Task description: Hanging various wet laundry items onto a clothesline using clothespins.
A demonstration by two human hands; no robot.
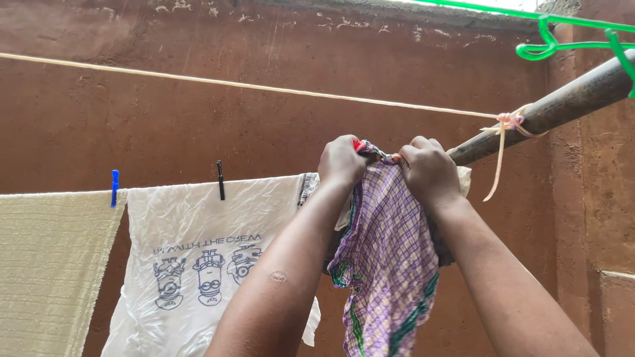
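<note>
Purple checked cloth (390, 264) with green bands near its hem hangs crumpled between our forearms, its top edge bunched up at the clothesline. Our left hand (342, 162) has its grip closed tight on that top edge, with a small red peg (358, 145) showing just beside the knuckles. Our right hand (430, 170) pinches the same edge close alongside, its grip also closed on the cloth. Left of the left grip, a white T-shirt (205, 258) with grey cartoon figures hangs from a black peg (221, 180), and farther left a cream towel (46, 264) hangs by a blue peg (115, 187). Above and right of the right grip, a pole (562, 106) carries a knotted pale cord (264, 86); a green hanger (569, 43) sits beyond it, before the brown wall (264, 39).
</note>
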